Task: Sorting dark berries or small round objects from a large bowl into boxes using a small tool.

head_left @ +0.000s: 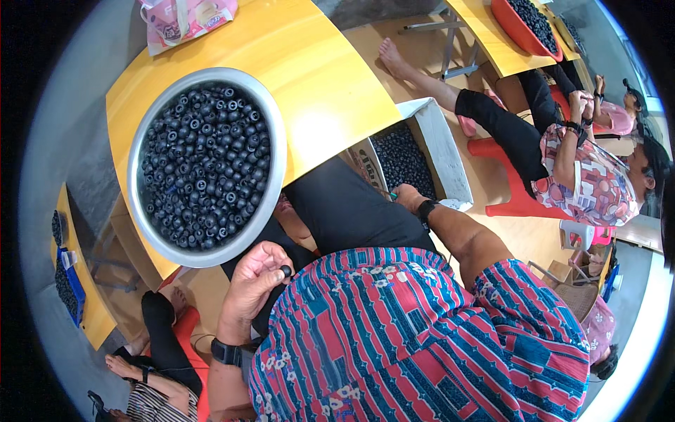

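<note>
My left hand (254, 281) pinches one small black bead-like ball (285, 271) between thumb and fingertips, just in front of my shirt. Close by on the table stands a wide metal basin (276, 151) full of similar black balls (207, 165), many with a round hole showing. My right hand (408, 197) is closed around a thin tool with a green part (392, 195), at the near edge of an open cardboard box (450, 158). More black balls (402, 158) fill the bottom of that box. Most of the tool is hidden by my fingers.
The basin rests on a yellow table (316, 77), with a pink bag (186, 21) at its far edge. To the right, a person (583, 169) sits on a red stool (517, 190) near a red basin (527, 28). Another person (165, 394) sits at lower left.
</note>
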A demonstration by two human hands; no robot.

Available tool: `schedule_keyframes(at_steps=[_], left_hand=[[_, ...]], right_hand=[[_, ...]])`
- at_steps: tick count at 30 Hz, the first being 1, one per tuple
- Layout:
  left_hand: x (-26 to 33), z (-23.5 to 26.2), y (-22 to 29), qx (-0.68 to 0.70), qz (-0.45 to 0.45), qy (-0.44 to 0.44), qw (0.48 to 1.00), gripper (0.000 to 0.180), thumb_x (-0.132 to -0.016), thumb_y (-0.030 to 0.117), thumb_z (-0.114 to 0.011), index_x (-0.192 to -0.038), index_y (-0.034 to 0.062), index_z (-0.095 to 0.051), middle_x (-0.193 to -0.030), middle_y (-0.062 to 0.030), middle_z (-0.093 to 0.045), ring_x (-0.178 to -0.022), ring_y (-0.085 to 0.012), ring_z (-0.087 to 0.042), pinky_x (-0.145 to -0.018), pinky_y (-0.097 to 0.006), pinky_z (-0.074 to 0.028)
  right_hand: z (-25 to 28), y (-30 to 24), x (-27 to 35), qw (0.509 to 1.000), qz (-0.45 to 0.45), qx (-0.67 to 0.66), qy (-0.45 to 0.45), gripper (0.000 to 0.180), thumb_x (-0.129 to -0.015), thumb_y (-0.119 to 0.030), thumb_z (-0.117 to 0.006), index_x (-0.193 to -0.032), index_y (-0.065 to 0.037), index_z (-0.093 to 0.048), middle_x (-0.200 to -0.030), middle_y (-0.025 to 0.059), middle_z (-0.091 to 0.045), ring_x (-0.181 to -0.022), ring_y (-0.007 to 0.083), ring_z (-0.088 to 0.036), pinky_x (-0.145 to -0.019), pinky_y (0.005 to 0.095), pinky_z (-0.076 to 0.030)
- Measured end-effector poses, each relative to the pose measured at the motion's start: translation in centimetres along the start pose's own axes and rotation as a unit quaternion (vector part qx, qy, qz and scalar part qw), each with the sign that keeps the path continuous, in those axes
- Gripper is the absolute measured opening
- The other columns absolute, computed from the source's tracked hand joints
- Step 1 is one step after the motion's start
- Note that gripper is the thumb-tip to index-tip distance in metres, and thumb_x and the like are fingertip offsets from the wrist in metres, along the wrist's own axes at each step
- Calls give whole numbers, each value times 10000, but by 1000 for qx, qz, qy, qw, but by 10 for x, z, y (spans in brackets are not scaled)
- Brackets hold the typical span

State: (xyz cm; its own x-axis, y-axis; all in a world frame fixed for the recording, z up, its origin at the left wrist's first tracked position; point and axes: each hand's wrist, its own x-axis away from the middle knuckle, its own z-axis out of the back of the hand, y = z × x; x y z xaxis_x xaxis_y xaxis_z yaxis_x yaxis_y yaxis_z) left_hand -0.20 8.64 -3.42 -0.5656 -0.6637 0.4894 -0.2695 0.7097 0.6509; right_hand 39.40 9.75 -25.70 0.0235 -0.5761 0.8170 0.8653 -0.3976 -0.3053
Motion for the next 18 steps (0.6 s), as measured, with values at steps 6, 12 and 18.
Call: schedule_keyframes(at_steps=[6, 12, 18], left_hand=[[0, -4, -1, -4, 16, -2, 1000, 241, -848, 106, -685, -1029, 74, -530, -882, -13, -580, -798, -85, -542, -731, -223, -442], [-10, -6, -4, 3, 27, -19, 999, 232, -849, 96, -684, -1026, 73, -536, -886, -10, -586, -789, -78, -546, -726, -210, -444], [-8, -4, 7, -30, 22, 15, 999, 232, -844, 98, -692, -1023, 76, -546, -892, -8, -592, -816, -81, -561, -749, -223, -463]], right_hand=[[-11, 29, -13, 996, 69, 16, -57, 283, -781, -270, -658, -1010, -113, -713, -1008, 197, -681, -970, 351, -644, -839, 404, -496], [-7, 33, -16, 994, 87, 46, -37, 287, -750, -291, -690, -946, -83, -715, -956, 196, -687, -912, 355, -649, -829, 412, -496], [7, 12, -32, 982, -1, -145, 123, 389, -713, -252, -758, -1028, -31, -703, -891, 190, -694, -857, 321, -666, -799, 393, -509]])
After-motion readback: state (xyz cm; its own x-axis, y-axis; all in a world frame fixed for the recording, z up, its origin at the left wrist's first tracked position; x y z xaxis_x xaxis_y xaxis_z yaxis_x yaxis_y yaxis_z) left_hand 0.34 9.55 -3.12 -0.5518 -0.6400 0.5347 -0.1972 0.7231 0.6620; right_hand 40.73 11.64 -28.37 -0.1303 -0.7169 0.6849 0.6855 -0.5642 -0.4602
